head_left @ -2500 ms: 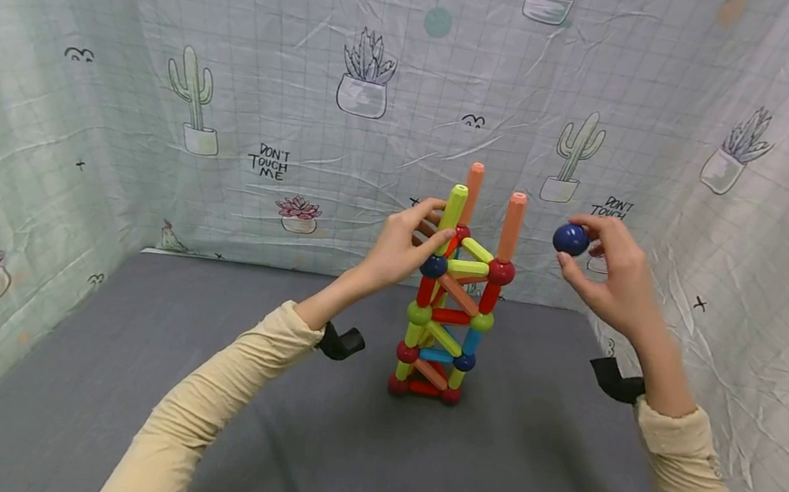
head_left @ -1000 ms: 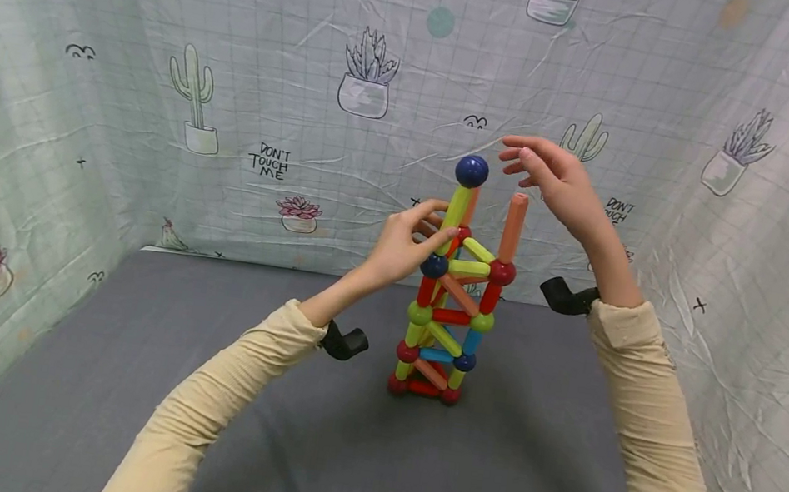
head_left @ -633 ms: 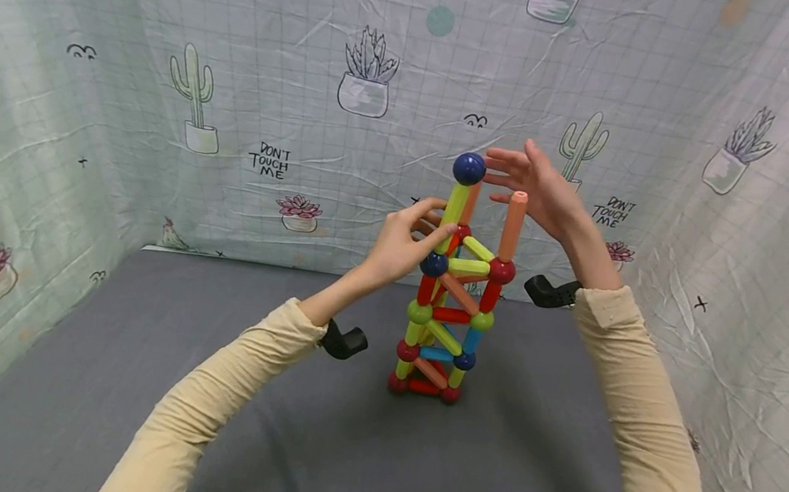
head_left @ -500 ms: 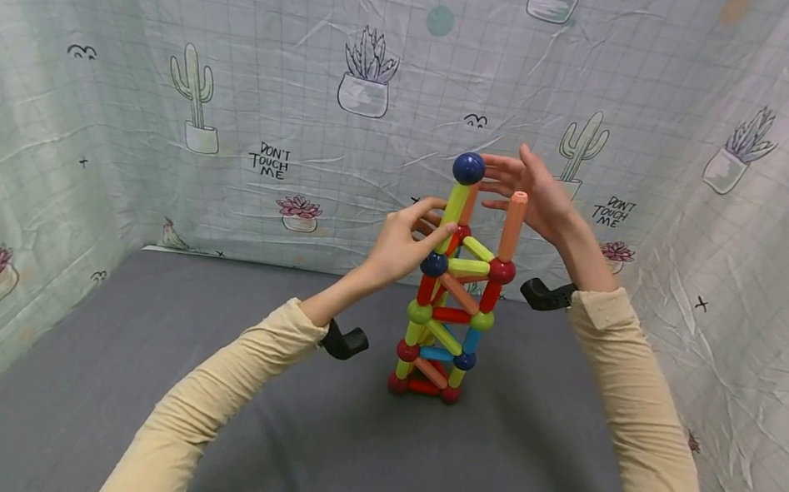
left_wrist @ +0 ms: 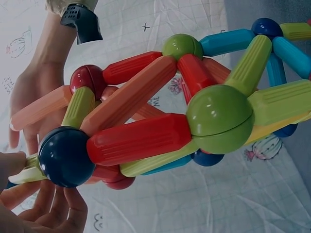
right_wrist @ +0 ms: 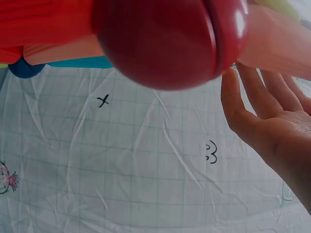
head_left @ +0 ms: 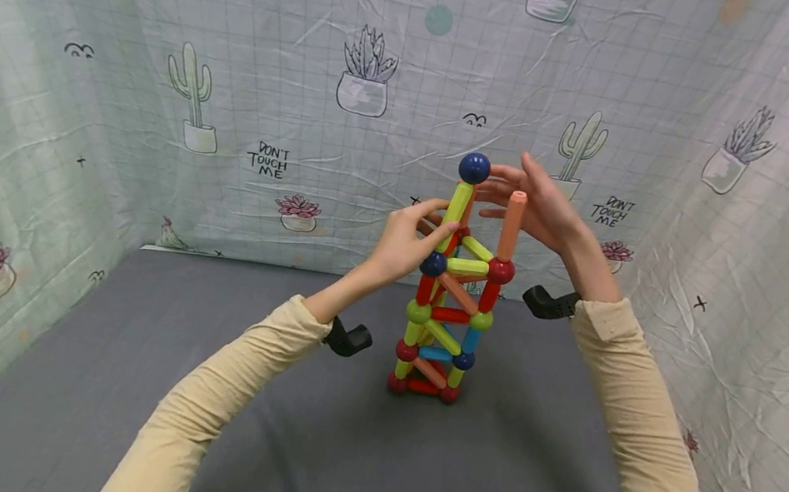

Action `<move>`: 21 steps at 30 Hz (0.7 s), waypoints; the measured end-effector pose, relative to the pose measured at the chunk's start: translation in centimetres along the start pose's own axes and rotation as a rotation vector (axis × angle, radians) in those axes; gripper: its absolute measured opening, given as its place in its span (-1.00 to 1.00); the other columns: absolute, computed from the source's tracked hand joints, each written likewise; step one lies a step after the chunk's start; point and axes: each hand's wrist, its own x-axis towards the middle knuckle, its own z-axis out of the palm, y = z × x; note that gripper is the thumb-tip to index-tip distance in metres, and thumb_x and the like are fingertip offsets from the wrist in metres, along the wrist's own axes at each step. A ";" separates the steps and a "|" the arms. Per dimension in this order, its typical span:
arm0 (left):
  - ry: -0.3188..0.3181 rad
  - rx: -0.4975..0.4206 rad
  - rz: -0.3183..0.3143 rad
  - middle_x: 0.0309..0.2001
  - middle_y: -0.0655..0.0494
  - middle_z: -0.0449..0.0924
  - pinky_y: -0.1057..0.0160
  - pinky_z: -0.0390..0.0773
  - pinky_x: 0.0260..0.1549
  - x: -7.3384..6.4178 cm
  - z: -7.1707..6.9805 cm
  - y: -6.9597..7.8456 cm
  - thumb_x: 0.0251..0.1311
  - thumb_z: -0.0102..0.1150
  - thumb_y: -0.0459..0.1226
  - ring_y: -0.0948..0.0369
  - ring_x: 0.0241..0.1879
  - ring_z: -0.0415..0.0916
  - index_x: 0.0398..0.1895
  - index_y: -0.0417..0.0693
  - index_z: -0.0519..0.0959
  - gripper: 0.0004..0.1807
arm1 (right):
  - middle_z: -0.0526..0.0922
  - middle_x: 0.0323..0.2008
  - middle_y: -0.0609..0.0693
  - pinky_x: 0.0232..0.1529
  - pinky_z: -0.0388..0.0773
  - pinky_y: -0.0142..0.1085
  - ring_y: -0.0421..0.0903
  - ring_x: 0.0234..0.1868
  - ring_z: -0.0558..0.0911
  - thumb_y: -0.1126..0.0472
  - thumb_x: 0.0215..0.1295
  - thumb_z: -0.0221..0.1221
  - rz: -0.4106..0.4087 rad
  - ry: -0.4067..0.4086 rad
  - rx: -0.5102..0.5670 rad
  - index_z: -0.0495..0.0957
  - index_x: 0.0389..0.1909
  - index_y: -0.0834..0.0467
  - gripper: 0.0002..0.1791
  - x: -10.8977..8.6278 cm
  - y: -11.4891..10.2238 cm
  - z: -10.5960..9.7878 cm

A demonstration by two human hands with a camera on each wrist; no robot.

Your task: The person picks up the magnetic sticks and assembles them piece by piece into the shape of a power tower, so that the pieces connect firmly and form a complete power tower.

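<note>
A tall tower of magnetic sticks and balls, with a red ball (head_left: 500, 271) at its upper right joint, stands on the grey table. My left hand (head_left: 402, 243) pinches the yellow-green magnetic stick (head_left: 458, 203) at its upper left, just above a navy ball (left_wrist: 67, 156). On that stick's top end sits a dark blue ball (head_left: 474, 168), and the stick leans slightly right. My right hand (head_left: 540, 203) has its fingers extended behind the upright orange stick (head_left: 512, 225). Its fingertips reach the back orange stick, partly hidden; I cannot tell whether they touch it.
Grey cloth covers the table (head_left: 248, 427) around the tower. A wrinkled curtain (head_left: 259, 25) printed with potted cacti hangs behind and along both sides. Black wrist mounts (head_left: 348, 339) stick out from both wrists.
My right hand has set the dark blue ball on the yellow-green stick, let go, then moved down behind it. The ball has lately shifted slightly right. My left hand keeps its grip.
</note>
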 end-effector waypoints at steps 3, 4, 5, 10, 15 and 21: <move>-0.011 0.006 -0.010 -0.25 -0.12 0.59 0.27 0.54 -0.38 0.1 0.0 0.0 0.21 0.01 -0.17 0.08 -0.37 0.58 0.05 -0.13 0.46 -0.63 | 0.33 0.17 -0.03 0.28 0.03 0.05 -0.15 0.17 0.35 -0.18 0.36 -0.55 -0.004 -0.007 0.029 0.02 0.34 0.18 -0.30 -0.1 0.2 0.0; -0.013 0.004 -0.012 -0.25 -0.12 0.60 0.26 0.54 -0.38 0.1 0.0 0.1 0.21 0.01 -0.18 0.08 -0.37 0.58 0.05 -0.12 0.45 -0.63 | 0.34 0.16 -0.04 0.28 0.03 0.05 -0.16 0.17 0.36 -0.18 0.36 -0.55 -0.007 -0.006 0.039 0.03 0.33 0.17 -0.31 -0.2 0.2 0.0; -0.014 0.002 -0.013 -0.25 -0.13 0.59 0.27 0.54 -0.39 0.1 0.0 0.0 0.21 0.01 -0.18 0.08 -0.37 0.58 0.06 -0.13 0.45 -0.63 | 0.35 0.15 -0.04 0.28 0.03 0.05 -0.15 0.17 0.36 -0.18 0.36 -0.54 -0.013 -0.002 0.048 0.04 0.33 0.16 -0.31 -0.3 0.3 0.0; -0.028 -0.020 -0.010 -0.23 -0.14 0.58 0.26 0.54 -0.38 0.1 -0.3 0.0 0.21 0.01 -0.19 0.06 -0.36 0.57 0.08 -0.13 0.42 -0.61 | 0.42 0.09 -0.07 0.22 0.07 0.03 -0.09 0.15 0.40 -0.12 0.39 -0.49 -0.051 0.035 0.065 0.18 0.27 0.11 -0.40 -1.4 0.6 -0.2; -0.029 -0.124 -0.012 -0.18 -0.15 0.57 0.23 0.57 -0.41 1.0 -0.9 0.4 0.24 -0.04 -0.22 0.06 -0.34 0.59 0.17 -0.08 0.33 -0.58 | 0.51 0.02 -0.08 0.12 0.29 -0.24 -0.10 0.08 0.48 0.11 0.41 -0.28 -0.126 0.032 0.105 0.30 0.20 0.10 -0.58 -3.1 1.2 -0.8; -0.075 -0.263 -0.065 -0.16 -0.19 0.57 0.22 0.57 -0.48 2.8 -1.7 1.0 0.30 -0.14 -0.20 0.04 -0.36 0.57 0.30 0.09 0.16 -0.51 | 0.55 -0.02 -0.05 -0.03 0.47 -0.36 -0.16 -0.02 0.54 0.36 0.33 -0.15 -0.209 -0.029 0.097 0.34 0.16 0.17 -0.61 -4.5 2.3 -1.0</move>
